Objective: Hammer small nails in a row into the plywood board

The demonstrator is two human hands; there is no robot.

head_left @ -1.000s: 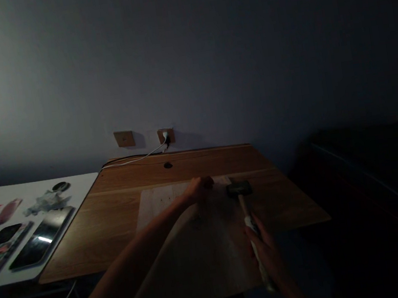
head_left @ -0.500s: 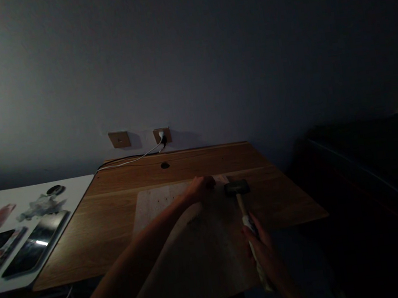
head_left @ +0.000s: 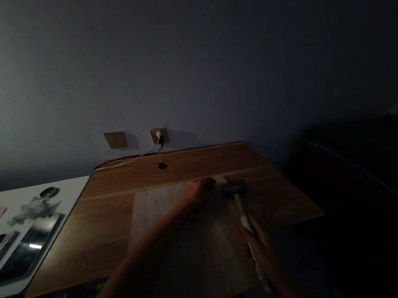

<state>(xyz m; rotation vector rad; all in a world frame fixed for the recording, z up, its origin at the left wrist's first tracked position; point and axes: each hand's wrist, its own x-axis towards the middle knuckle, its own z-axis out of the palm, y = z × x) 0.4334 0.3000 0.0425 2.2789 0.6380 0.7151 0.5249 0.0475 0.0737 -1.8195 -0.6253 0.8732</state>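
A pale thin board (head_left: 183, 250) lies on the wooden desk (head_left: 95, 232) and overhangs its near edge. My left hand (head_left: 200, 189) rests near the board's far edge with fingers curled in a pinch; what they hold is too small and dark to make out. My right hand (head_left: 261, 249) is closed round the light handle of a hammer (head_left: 243, 212). The hammer's dark head (head_left: 234, 188) sits just right of my left hand, low over the board. A row of small dots (head_left: 162, 201) shows on the board left of my left hand.
A white table (head_left: 21, 233) at the left carries dark phones or tablets (head_left: 28, 248) and small items. A wall socket (head_left: 158, 136) has a white cable running along the desk's back edge. Beside it is a switch plate (head_left: 115, 139). Dark furniture (head_left: 364, 165) stands at the right.
The view has drifted slightly, so everything sits a little further left. My hands and the hammer keep almost the same pose on the board.
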